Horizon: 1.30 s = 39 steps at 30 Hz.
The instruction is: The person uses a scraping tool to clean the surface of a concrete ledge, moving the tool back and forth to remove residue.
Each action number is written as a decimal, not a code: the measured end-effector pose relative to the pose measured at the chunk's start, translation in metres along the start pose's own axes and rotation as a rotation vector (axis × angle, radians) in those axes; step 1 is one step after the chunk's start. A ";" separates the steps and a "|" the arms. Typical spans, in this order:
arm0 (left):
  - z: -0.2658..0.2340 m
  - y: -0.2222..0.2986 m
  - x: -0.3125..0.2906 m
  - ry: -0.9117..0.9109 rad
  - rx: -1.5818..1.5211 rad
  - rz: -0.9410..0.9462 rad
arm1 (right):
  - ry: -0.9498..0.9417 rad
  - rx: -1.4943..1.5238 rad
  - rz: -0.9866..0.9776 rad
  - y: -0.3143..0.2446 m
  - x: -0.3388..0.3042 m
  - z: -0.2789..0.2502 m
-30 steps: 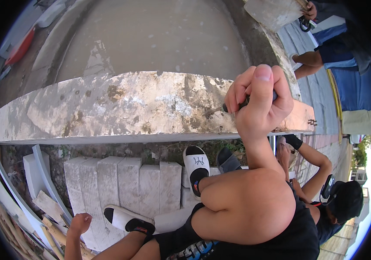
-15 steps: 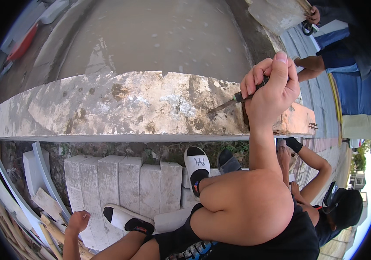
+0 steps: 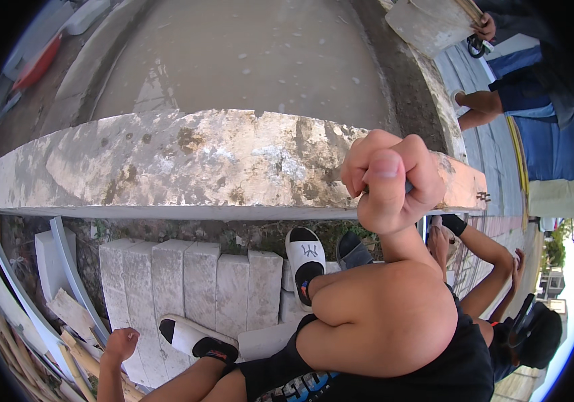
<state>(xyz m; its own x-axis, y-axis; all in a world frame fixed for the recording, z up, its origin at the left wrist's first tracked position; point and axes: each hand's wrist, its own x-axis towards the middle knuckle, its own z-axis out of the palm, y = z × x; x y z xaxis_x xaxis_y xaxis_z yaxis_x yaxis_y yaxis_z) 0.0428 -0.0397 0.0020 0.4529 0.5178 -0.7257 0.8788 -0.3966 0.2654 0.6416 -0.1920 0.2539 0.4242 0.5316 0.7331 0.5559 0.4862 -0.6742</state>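
Above the right part of a low, stained concrete wall, my right hand is closed in a fist. A small bit of the handle of a narrow-bladed tool shows between the fingers; the blade is hidden behind the fist. Pale, flaking patches mark the wall's top just left of this hand. My left hand hangs low at the left with its fingers curled in, and nothing shows in it. It is nearest the white blocks.
Murky grey water lies beyond the wall. Light-coloured blocks and white slippers are below it. Curved strips and wooden sticks lie at left. A person sits close at right; another holds a bucket.
My right hand has come down and left and turned, so the tool's blade, seen earlier against the wall top, is now hidden. The seated person at right has raised a hand.
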 end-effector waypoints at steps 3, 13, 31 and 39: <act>0.000 -0.002 -0.002 -0.014 0.035 0.004 | -0.127 -0.216 -0.136 0.000 0.000 0.007; -0.002 0.011 -0.002 -0.010 0.045 -0.016 | -0.246 -0.266 -0.257 -0.010 -0.001 0.010; -0.007 0.014 -0.001 -0.020 0.015 -0.021 | 0.502 0.137 0.243 0.023 0.032 -0.022; -0.001 0.001 -0.004 -0.056 0.109 -0.026 | 0.121 -0.047 -0.001 0.008 0.002 0.004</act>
<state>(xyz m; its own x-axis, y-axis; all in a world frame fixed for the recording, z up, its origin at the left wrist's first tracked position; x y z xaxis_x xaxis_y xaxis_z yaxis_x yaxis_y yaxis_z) 0.0419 -0.0414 0.0062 0.4182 0.4871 -0.7667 0.8672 -0.4654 0.1773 0.6440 -0.1842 0.2500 0.5053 0.4421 0.7411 0.5880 0.4522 -0.6707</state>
